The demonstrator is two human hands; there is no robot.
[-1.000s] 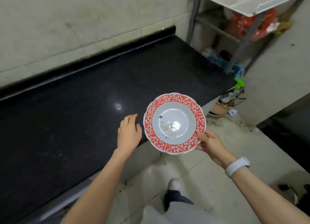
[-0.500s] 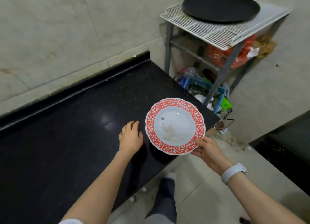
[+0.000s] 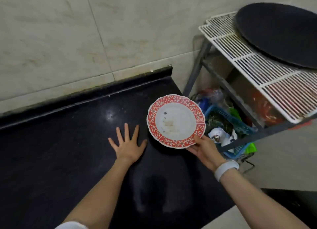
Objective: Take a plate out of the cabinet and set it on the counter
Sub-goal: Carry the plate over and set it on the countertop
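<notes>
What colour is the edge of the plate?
The plate has a red rim with small white flowers around a plain white middle, seen in the head view.

Pretty dim indoor light, soft and coming from overhead. There's a small glare spot on the glossy black counter point(image 3: 51, 160), plus a dark blurry reflection of the person near its front edge. The plate point(image 3: 176, 121) casts a soft shadow on the counter beneath it. Wide-angle warp bends the wire rack point(image 3: 257, 71) and wall tile seams toward the edges. Everything's a bit soft and smeary, especially the clutter under the rack.
</notes>
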